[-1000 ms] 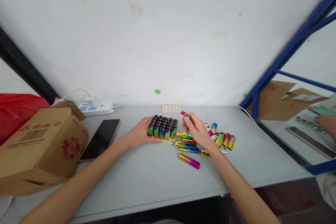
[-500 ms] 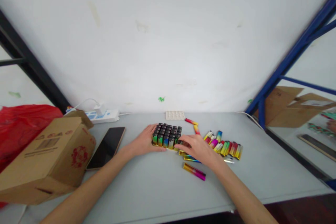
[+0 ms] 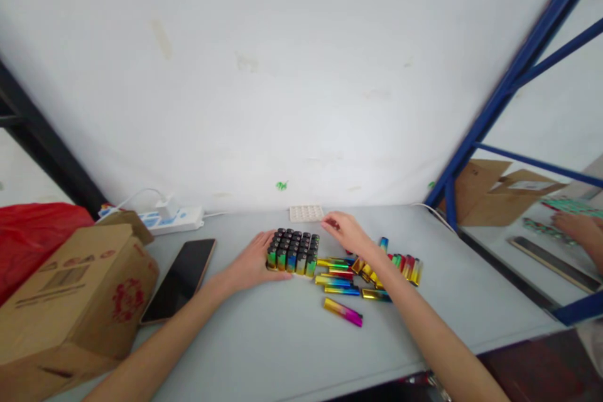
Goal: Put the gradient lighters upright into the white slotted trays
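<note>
A tight block of upright lighters (image 3: 293,251), black ends up and shiny coloured bodies below, stands on the table in a shallow holder mostly hidden by them. My left hand (image 3: 254,262) is wrapped round the block's left side, thumb along the front and fingers behind. Beyond the block's right back corner is my right hand (image 3: 349,232), its fingers curled together; what they hold, if anything, is hidden. Below and under my right forearm lie several loose lighters (image 3: 342,290) in gold, blue, red and green. One gold and purple lighter (image 3: 343,312) lies apart, closer to the front.
A white tray with rows of holes (image 3: 306,213) lies by the wall. To the left are a phone (image 3: 181,279), a cardboard box (image 3: 80,301), a red bag (image 3: 42,245) and a power strip (image 3: 179,220). Past the blue frame (image 3: 494,107), another person's hand (image 3: 579,229) shows.
My right hand has left the block's front right corner and moved up and back towards the white tray. A lighter now shows upright at that corner. My left hand keeps its place.
</note>
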Demonstrator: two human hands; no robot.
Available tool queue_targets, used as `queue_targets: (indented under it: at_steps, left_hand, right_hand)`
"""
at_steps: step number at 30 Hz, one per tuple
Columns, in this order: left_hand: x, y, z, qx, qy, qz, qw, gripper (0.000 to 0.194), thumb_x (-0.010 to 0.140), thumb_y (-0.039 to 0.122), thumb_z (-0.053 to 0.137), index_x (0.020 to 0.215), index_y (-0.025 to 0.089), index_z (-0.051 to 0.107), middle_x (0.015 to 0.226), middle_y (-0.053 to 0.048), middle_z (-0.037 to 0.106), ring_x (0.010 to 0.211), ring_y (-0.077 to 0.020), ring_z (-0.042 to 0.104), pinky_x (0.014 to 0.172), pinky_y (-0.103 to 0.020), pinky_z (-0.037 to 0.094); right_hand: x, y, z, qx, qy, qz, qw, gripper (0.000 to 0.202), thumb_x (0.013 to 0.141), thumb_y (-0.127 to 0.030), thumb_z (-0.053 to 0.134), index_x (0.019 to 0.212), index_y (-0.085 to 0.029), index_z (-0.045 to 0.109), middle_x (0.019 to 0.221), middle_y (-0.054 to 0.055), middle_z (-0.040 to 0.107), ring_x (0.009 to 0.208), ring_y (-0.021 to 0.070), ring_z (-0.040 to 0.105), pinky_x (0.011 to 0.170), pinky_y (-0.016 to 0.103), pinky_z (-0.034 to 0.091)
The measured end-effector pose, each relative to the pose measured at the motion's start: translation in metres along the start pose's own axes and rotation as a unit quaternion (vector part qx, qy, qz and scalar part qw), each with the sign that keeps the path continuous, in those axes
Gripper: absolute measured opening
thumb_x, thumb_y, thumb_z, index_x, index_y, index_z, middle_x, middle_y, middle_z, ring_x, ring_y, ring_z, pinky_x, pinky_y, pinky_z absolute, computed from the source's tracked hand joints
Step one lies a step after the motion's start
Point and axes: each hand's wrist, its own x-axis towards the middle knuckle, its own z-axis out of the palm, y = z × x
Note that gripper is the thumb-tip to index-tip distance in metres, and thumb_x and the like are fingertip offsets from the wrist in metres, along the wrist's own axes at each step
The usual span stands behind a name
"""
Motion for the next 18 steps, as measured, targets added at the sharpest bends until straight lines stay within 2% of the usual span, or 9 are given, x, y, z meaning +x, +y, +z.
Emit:
queue_targets:
  at_steps: [1, 3, 5, 7, 10, 13, 18]
  left_hand:
    - [0.0, 0.0, 0.0, 0.0, -0.001, -0.004, 1.0, 0.096, 0.067, 0.055, 0.1, 0.149, 0.022, 0.063, 0.152, -0.017, 0.067, 0.141, -0.042, 0.062, 0.128, -0.056, 0.046]
    - [-0.001, -0.001, -0.001, -0.001, -0.001, -0.007, 1.0, 0.095, 0.068, 0.054, 0.099, 0.15, 0.021, 0.062, 0.154, -0.017, 0.066, 0.143, -0.0436, 0.061, 0.129, -0.056, 0.045]
    - [-0.002, -0.002, 0.0, -0.004, -0.002, -0.005, 1.0, 0.095, 0.071, 0.055, 0.097, 0.151, 0.021, 0.06, 0.156, -0.017, 0.065, 0.144, -0.0438, 0.061, 0.13, -0.056, 0.044]
    - [-0.002, -0.006, 0.001, -0.004, -0.004, -0.002, 1.0, 0.094, 0.073, 0.055, 0.095, 0.153, 0.022, 0.058, 0.157, -0.016, 0.064, 0.144, -0.0429, 0.061, 0.131, -0.055, 0.044]
    - [0.0, -0.013, 0.006, 0.004, 0.001, -0.012, 1.0, 0.092, 0.077, 0.054, 0.092, 0.155, 0.023, 0.055, 0.159, -0.015, 0.061, 0.145, -0.0406, 0.06, 0.13, -0.055, 0.046]
    - [0.004, -0.022, 0.011, 0.026, 0.027, -0.025, 0.999, 0.087, 0.082, 0.057, 0.089, 0.154, 0.023, 0.056, 0.16, -0.014, 0.059, 0.149, -0.0381, 0.056, 0.132, -0.054, 0.043]
    - [0.007, -0.035, 0.016, 0.065, 0.034, -0.026, 0.997, 0.081, 0.085, 0.068, 0.083, 0.149, 0.024, 0.062, 0.158, -0.012, 0.06, 0.154, -0.0383, 0.049, 0.135, -0.055, 0.037]
  right_hand:
    - [0.012, 0.006, 0.003, -0.057, -0.01, -0.003, 0.998, 0.015, 0.109, -0.023, 0.064, 0.114, -0.016, 0.075, 0.115, 0.012, 0.077, 0.111, 0.0243, 0.071, 0.101, 0.036, 0.053]
    - [0.034, 0.014, 0.013, -0.123, -0.028, 0.008, 0.992, 0.021, 0.104, -0.019, 0.07, 0.125, -0.017, 0.074, 0.134, 0.016, 0.071, 0.129, 0.0289, 0.063, 0.113, 0.043, 0.049]
    - [0.048, 0.02, 0.023, -0.141, -0.039, 0.026, 0.989, 0.024, 0.103, -0.018, 0.073, 0.126, -0.017, 0.073, 0.138, 0.018, 0.068, 0.129, 0.0306, 0.062, 0.112, 0.046, 0.05]
    - [0.052, 0.025, 0.03, -0.139, -0.051, 0.039, 0.988, 0.022, 0.102, -0.017, 0.073, 0.125, -0.017, 0.073, 0.133, 0.018, 0.068, 0.121, 0.0292, 0.065, 0.107, 0.042, 0.052]
    - [0.042, 0.033, 0.032, -0.126, -0.069, 0.049, 0.988, 0.02, 0.103, -0.014, 0.072, 0.122, -0.017, 0.072, 0.124, 0.014, 0.069, 0.109, 0.025, 0.068, 0.099, 0.035, 0.053]
    - [0.026, 0.041, 0.025, -0.104, -0.084, 0.051, 0.99, 0.018, 0.101, -0.013, 0.072, 0.118, -0.018, 0.072, 0.118, 0.01, 0.068, 0.098, 0.0217, 0.068, 0.095, 0.032, 0.052]
    - [0.007, 0.052, 0.004, -0.076, -0.066, 0.044, 0.994, 0.013, 0.107, -0.017, 0.064, 0.119, -0.017, 0.069, 0.118, 0.011, 0.064, 0.104, 0.0219, 0.067, 0.102, 0.035, 0.053]
